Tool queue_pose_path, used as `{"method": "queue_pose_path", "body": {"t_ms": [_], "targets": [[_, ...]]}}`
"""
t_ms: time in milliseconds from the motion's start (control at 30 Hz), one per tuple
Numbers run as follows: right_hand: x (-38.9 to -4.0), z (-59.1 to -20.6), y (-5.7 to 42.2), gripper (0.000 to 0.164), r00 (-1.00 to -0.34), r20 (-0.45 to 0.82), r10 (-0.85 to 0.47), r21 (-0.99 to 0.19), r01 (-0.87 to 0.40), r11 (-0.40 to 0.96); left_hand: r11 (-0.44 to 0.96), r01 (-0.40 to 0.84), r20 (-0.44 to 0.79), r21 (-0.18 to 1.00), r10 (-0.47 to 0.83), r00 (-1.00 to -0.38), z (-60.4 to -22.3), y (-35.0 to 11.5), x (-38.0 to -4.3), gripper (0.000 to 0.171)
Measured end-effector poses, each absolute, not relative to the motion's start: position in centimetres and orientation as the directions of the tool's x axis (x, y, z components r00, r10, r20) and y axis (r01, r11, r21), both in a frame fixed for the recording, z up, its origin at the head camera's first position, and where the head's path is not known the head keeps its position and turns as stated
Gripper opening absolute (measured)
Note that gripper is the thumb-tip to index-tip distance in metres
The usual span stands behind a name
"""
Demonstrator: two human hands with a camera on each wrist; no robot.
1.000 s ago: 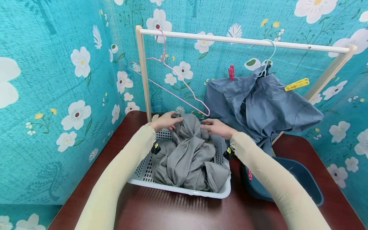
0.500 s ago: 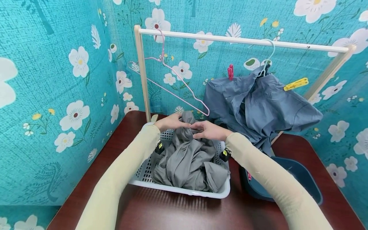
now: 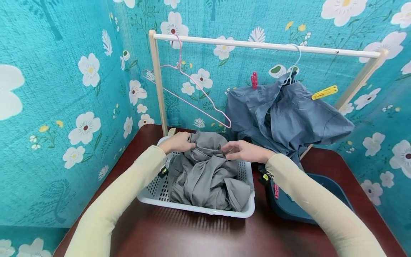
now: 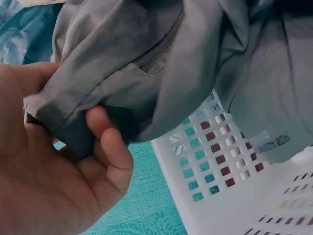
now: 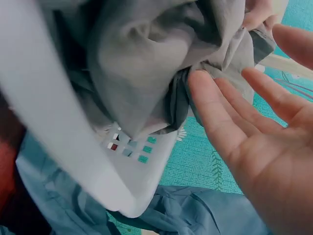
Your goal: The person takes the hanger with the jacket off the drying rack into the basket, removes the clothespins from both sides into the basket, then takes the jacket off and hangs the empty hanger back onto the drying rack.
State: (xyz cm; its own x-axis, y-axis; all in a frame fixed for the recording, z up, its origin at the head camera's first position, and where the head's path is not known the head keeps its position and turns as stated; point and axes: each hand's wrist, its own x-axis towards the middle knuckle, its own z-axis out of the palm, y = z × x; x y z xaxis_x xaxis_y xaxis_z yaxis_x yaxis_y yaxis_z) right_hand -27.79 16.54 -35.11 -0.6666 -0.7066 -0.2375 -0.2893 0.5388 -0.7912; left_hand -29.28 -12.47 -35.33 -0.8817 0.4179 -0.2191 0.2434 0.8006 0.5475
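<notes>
A crumpled grey garment [image 3: 208,178] fills most of a white perforated laundry basket [image 3: 154,202] on the table. My left hand [image 3: 178,142] pinches a seamed corner of it at the basket's back left, with the thumb on one side and curled fingers on the other in the left wrist view. A small print shows on the cloth [image 4: 259,112] there. Across from it, my right hand [image 3: 246,150] has its fingers apart and loosely extended. In the right wrist view one fingertip [image 5: 199,81] meets or nearly meets a fold; I cannot tell if it touches.
Behind the basket stands a rack with a white rail [image 3: 224,42]. From it hang a bare pink hanger [image 3: 205,94] and a blue garment [image 3: 289,110] on a light blue hanger, with red [image 3: 254,80] and yellow clothespins [image 3: 324,92]. A dark blue tub [image 3: 289,210] stands right of the basket.
My hands first came together at a raised bunch of the grey cloth, then parted. The left moved left with a corner pinched; the right moved right. The cloth between them now lies wider and lower.
</notes>
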Motion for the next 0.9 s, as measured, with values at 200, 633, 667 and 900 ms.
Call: {"method": "queue_pose_path", "body": {"t_ms": [200, 633, 667, 900], "targets": [[-26.3, -35.1, 17.4, 0.056, -0.620, -0.295, -0.727, -0.757, -0.313, 0.574, 0.774, 0.159, -0.193, 0.613, 0.341, -0.920, -35.7, -12.8, -28.3, 0.052], [-24.0, -34.6, 16.6, 0.025, -0.467, -0.418, -0.779, -0.487, -0.609, 0.626, 0.827, 0.226, -0.204, 0.515, 0.375, -0.905, -37.5, -12.3, -28.1, 0.013], [-24.0, -34.7, 16.4, 0.017, -0.469, -0.387, -0.794, -0.472, -0.639, 0.608, 0.831, 0.235, -0.199, 0.504, 0.376, -0.905, -37.5, -12.2, -28.1, 0.018], [-25.2, -35.2, 15.7, 0.012, -0.603, -0.097, -0.792, -0.362, -0.719, 0.593, 0.817, 0.390, -0.238, 0.425, 0.516, -0.823, -37.5, -11.4, -28.2, 0.064]]}}
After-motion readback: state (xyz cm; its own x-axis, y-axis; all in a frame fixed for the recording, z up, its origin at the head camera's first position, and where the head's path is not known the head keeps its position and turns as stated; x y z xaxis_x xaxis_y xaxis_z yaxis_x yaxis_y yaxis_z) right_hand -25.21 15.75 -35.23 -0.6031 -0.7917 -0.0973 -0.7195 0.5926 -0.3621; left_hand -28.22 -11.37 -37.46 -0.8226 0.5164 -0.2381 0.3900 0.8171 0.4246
